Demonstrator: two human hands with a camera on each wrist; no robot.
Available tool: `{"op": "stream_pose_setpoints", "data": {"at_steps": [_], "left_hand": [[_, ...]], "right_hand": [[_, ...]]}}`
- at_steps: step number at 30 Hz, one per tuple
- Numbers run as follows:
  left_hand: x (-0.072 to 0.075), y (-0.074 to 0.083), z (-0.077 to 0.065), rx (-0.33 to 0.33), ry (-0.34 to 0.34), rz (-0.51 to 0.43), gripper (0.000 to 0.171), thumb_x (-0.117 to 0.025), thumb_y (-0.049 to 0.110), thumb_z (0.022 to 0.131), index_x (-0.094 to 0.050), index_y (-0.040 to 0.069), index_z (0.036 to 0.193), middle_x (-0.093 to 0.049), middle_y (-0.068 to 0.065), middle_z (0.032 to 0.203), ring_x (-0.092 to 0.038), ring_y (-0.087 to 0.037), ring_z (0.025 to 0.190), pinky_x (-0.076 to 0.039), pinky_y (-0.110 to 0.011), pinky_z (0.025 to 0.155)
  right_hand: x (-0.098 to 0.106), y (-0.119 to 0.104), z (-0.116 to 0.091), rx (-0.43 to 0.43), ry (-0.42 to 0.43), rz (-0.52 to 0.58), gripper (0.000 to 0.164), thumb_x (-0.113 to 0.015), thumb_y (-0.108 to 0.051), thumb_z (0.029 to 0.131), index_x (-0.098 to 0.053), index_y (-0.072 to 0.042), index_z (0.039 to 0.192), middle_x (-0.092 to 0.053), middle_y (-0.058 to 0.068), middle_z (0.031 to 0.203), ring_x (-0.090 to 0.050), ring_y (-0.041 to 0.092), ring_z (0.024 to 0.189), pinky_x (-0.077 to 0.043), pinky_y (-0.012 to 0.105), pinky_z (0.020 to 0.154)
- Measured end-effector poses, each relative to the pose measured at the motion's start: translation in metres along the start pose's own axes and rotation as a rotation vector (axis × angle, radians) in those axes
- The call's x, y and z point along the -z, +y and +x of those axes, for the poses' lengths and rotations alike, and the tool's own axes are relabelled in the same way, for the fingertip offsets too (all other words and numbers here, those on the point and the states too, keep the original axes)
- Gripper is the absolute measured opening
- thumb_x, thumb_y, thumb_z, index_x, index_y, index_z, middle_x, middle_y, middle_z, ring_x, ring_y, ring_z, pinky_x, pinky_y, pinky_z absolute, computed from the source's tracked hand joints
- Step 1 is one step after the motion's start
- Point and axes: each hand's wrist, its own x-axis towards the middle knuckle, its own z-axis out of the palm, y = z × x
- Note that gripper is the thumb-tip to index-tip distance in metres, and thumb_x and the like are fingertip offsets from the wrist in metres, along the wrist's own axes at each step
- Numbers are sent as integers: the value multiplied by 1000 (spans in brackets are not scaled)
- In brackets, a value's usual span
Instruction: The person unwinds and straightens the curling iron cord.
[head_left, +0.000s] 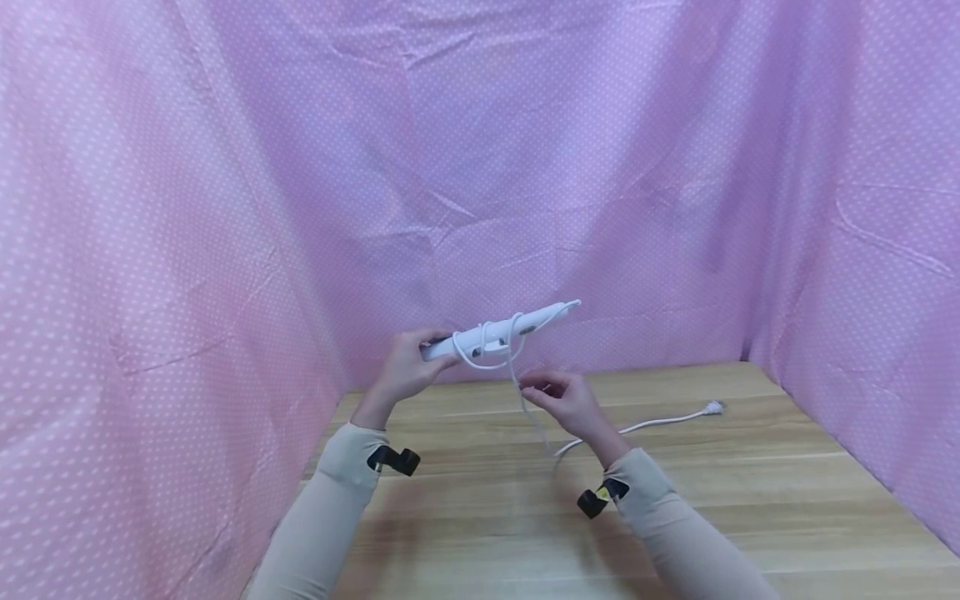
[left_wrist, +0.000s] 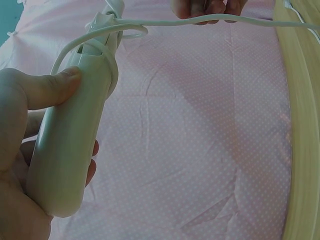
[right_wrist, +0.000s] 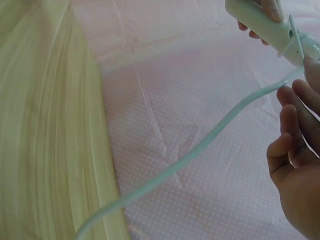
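My left hand (head_left: 407,367) grips the broad rounded end of a white corded appliance (head_left: 551,313), shaped like a hair straightener. In the left wrist view the thumb lies along its casing (left_wrist: 70,135) and fingertips show on the far side. Loops of the white power cord (head_left: 512,358) go round the middle of the appliance, which is raised above the table and tilted up to the right. Just below and right of it, my right hand (head_left: 570,404) pinches the cord between thumb and fingertips. From there the cord (right_wrist: 185,160) sags down to the table.
On the wooden table (head_left: 750,492), the cord's free end runs right to a white plug (head_left: 712,407). Pink dotted cloth (head_left: 480,167) hangs behind the table and along both sides. Black wrist cameras sit on both sleeves.
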Motion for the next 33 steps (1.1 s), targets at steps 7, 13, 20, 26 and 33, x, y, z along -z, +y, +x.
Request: {"op": "stream_pose_setpoints", "data": {"at_steps": [7, 13, 20, 26, 33], "left_hand": [[-4, 0, -3, 13, 2, -23, 37, -82, 13, 78, -70, 2, 111, -72, -14, 106, -68, -24, 89, -57, -36, 75], [-6, 1, -3, 3, 12, -33, 39, -82, 15, 77, -70, 0, 111, -72, -15, 106, -69, -24, 89, -57, -34, 75], [-7, -4, -5, -20, 24, -38, 35, -82, 14, 77, -71, 2, 108, -73, -14, 104, -68, -23, 88, -57, -35, 75], [-6, -8, -9, -24, 34, 2, 32, -82, 13, 78, -71, 1, 106, -73, -14, 103, -68, -25, 89, -57, -39, 77], [-4, -12, -13, -42, 1, 95, 34, -81, 14, 78, -71, -1, 107, -73, -15, 100, -66, -20, 79, -53, -31, 66]], "right_hand": [[-12, -12, 1, -46, 33, -31, 18, -69, -4, 88, -68, 9, 101, -70, 23, 91, -62, 14, 76, -51, 21, 68], [-19, -12, 3, -8, 80, -7, 11, -69, 1, 87, -68, 11, 91, -67, 25, 84, -58, 9, 71, -48, 19, 64], [-15, -17, -1, 20, 66, -44, 7, -66, 4, 88, -65, 10, 87, -64, 18, 77, -54, 4, 66, -46, 19, 61], [0, -32, -10, 35, 47, -108, 5, -64, 6, 88, -63, 10, 87, -62, 17, 76, -52, 4, 66, -45, 19, 60], [41, -34, -6, 177, 116, -311, 4, -67, 5, 85, -65, 8, 86, -63, 12, 71, -49, 2, 61, -43, 20, 53]]}}
